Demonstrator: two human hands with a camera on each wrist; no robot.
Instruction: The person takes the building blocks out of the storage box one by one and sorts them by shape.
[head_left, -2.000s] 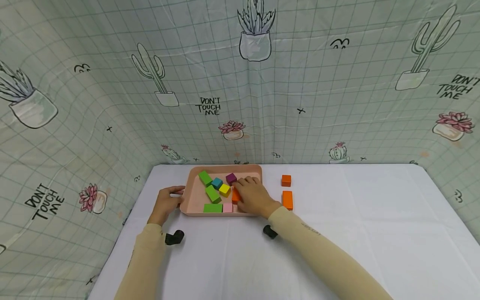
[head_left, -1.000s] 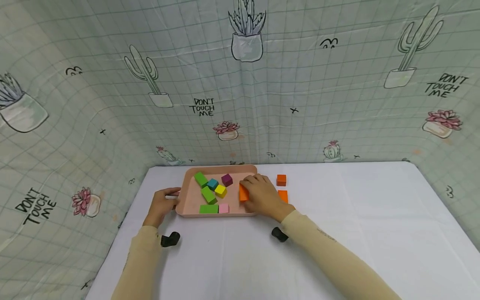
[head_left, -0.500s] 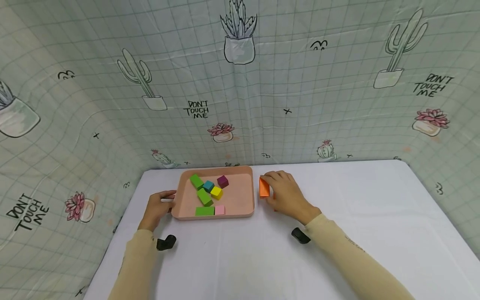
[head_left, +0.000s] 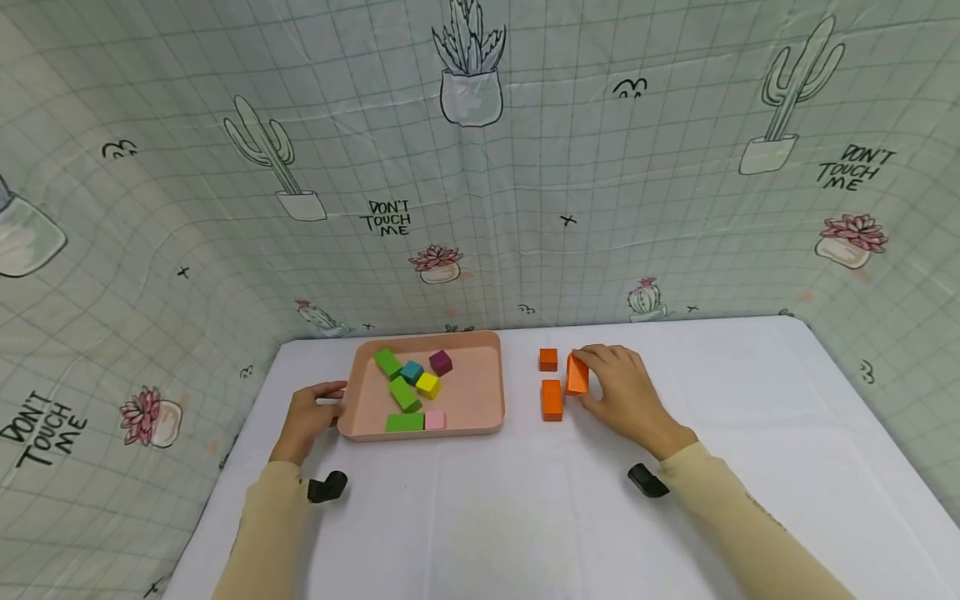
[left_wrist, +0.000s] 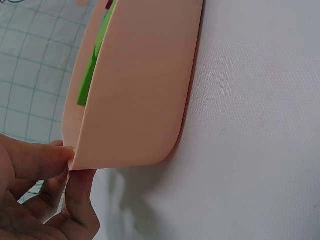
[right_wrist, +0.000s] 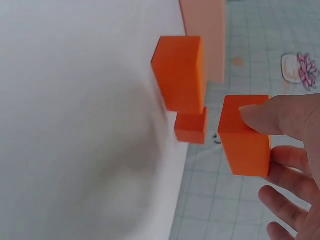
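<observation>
My right hand [head_left: 626, 396] pinches an orange block [right_wrist: 245, 135] between thumb and fingers, just right of two other orange pieces. Those are an oblong orange block [head_left: 552, 401] nearer me and a small orange cube [head_left: 548, 359] behind it. In the right wrist view the held block is raised off the white surface. At the tray's left end, my left hand [head_left: 306, 419] pinches the rim of the pink tray [left_wrist: 135, 85] between thumb and fingers. Three green blocks [head_left: 405, 422] lie in the tray with a pink cube [head_left: 435, 419], a yellow cube [head_left: 428, 385], a blue cube [head_left: 412, 372] and a purple cube [head_left: 441, 362].
The table [head_left: 480, 517] wears a white cloth. A patterned curtain [head_left: 555, 167] with cactus drawings hangs behind and at the sides. Black camera mounts [head_left: 648, 481] stick out at both wrists.
My right hand has lifted the orange block out of the tray's right side and carried it right, past the other two orange pieces. The left hand stays at the tray; the head view has shifted slightly.
</observation>
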